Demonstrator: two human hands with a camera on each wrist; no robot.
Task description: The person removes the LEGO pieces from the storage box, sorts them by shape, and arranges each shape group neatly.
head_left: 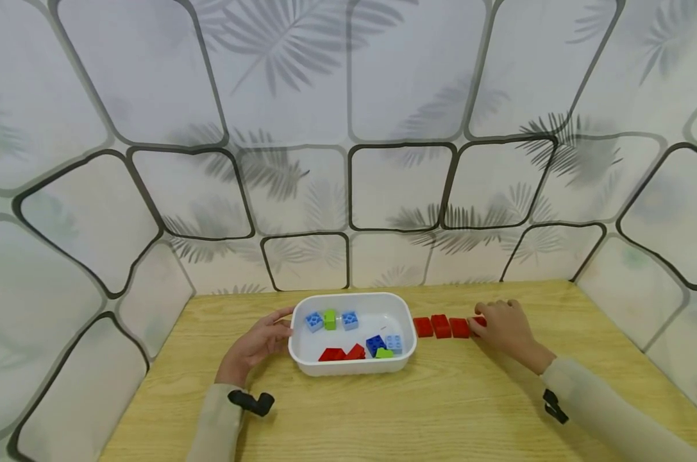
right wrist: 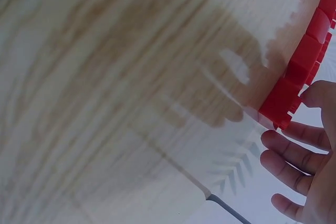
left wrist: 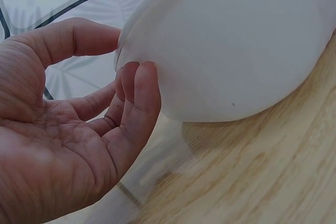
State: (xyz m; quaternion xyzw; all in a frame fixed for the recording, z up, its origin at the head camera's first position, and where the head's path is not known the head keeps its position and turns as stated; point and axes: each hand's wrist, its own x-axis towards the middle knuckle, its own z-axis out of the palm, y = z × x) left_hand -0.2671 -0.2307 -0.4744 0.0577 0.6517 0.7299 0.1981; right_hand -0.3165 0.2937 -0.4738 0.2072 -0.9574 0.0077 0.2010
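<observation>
My left hand (head_left: 261, 340) holds the left end of a white tray (head_left: 354, 368), its curled fingertips against the outer wall and another digit at the rim. At the right, my right hand (head_left: 506, 330) pinches the end red toy brick (right wrist: 281, 98) between thumb and forefinger, while the other fingers spread away from it. That brick ends a row of several red bricks (head_left: 442, 326) running from the tray's right side. Inside the tray lie light blue bricks (head_left: 350, 320), a dark blue brick (head_left: 375, 345), lime green bricks (head_left: 329, 319) and red bricks (head_left: 331, 355).
Everything stands on a light wooden table (head_left: 348, 417). A patterned curtain (head_left: 302, 192) of dark outlines and palm leaves closes off the back and both sides. Each sleeved forearm (head_left: 619, 410) bears a small black wrist mount (head_left: 250, 403).
</observation>
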